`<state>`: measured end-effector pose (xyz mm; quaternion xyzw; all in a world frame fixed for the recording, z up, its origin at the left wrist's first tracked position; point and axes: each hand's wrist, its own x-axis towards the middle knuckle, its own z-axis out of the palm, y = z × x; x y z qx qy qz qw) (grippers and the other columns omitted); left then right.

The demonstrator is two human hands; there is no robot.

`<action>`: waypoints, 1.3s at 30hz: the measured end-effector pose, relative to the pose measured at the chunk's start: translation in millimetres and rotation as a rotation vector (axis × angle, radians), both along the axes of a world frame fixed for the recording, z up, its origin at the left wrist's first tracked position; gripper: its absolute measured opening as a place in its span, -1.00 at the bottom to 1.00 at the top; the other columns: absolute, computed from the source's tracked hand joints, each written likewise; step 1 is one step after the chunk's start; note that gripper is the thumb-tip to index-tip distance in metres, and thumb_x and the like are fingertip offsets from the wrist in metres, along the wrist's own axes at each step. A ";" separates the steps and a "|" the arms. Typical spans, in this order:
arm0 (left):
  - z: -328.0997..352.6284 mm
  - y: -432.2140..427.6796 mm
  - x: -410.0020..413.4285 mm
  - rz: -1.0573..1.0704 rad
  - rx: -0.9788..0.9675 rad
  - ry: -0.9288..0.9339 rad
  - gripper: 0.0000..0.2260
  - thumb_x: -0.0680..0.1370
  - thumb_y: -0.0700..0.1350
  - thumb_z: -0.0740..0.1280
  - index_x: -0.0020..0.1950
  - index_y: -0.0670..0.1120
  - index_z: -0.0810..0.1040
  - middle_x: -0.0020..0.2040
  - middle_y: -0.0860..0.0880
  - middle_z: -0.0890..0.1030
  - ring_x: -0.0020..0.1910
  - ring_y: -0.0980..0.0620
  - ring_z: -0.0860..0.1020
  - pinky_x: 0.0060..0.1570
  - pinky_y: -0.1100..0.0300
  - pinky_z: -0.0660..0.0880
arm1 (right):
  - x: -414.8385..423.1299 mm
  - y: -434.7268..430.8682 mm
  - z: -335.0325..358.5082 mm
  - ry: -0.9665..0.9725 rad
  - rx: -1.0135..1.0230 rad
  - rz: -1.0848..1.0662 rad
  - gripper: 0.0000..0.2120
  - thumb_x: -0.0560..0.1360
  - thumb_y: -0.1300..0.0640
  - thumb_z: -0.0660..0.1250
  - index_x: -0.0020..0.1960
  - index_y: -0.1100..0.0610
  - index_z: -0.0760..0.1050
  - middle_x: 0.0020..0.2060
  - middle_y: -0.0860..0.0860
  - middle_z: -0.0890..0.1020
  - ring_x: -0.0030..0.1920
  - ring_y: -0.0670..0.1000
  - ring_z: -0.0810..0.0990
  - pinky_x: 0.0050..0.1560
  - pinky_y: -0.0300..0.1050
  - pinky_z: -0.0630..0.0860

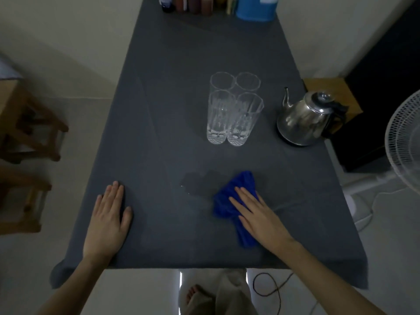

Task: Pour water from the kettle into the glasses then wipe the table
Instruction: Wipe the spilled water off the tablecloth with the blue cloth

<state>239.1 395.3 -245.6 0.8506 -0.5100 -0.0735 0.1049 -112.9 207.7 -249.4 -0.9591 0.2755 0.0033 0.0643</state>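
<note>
Several tall clear glasses [234,108] stand clustered mid-table on the dark grey tablecloth [172,92]. A steel kettle [306,118] sits to their right near the table's right edge, spout pointing left. A blue cloth [236,189] lies crumpled near the front of the table, beside a dark wet patch [200,183]. My right hand [256,212] presses flat on the cloth with straight fingers. Flat on the tablecloth at the front left rests my left hand [106,221], holding nothing.
Bottles and a blue container [256,7] line the far end of the table. Wooden stools [27,123] stand left of the table. A white fan [406,142] and a dark cabinet are on the right. A black cable [268,289] lies on the floor.
</note>
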 end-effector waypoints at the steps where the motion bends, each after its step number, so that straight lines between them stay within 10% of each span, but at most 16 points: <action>1: -0.2 -0.2 -0.3 0.002 -0.004 0.003 -0.42 0.61 0.12 -0.05 0.55 -0.17 0.12 0.56 -0.07 0.10 0.54 0.06 0.00 0.51 0.19 -0.18 | -23.2 -7.7 2.1 0.017 -0.008 -0.002 -0.54 0.62 0.02 0.04 0.49 0.10 0.27 0.47 0.15 0.32 0.47 0.13 0.29 0.41 0.17 0.31; 10: -3.2 1.2 2.1 0.016 -0.031 0.008 -0.43 0.61 0.12 -0.04 0.54 -0.17 0.12 0.55 -0.08 0.12 0.53 0.03 0.05 0.50 0.21 -0.20 | -93.8 -50.4 28.4 0.186 0.101 0.022 -0.37 0.61 -0.25 0.04 0.59 -0.06 -0.02 0.58 0.11 -0.10 0.57 0.16 -0.09 0.48 0.16 -0.02; 21: 1.9 -0.5 2.2 0.033 -0.036 0.037 -0.44 0.61 0.10 0.00 0.54 -0.16 0.13 0.55 -0.06 0.14 0.52 0.08 0.04 0.52 0.15 -0.14 | 38.7 -43.9 22.4 0.223 -0.027 0.453 -0.38 0.60 -0.28 0.04 0.58 -0.10 0.00 0.56 0.21 0.00 0.56 0.21 -0.06 0.42 0.30 -0.03; 31: 0.9 -0.3 3.1 0.055 -0.012 0.057 -0.45 0.62 0.13 -0.02 0.55 -0.11 0.10 0.56 -0.05 0.12 0.55 0.06 0.02 0.52 0.09 -0.08 | 124.8 -24.5 19.4 0.152 -0.010 0.535 -0.43 0.61 -0.25 0.00 0.57 -0.11 0.05 0.56 0.19 0.06 0.56 0.15 0.00 0.39 0.38 0.20; 39: -1.2 1.6 2.3 0.059 0.003 0.074 -0.45 0.62 0.14 -0.03 0.56 -0.09 0.09 0.57 -0.03 0.11 0.55 0.09 -0.01 0.51 0.06 -0.06 | 185.3 -34.2 10.4 0.030 0.047 0.399 -0.45 0.61 -0.17 0.09 0.55 -0.07 0.11 0.56 0.22 -0.03 0.56 0.16 -0.08 0.49 0.27 0.03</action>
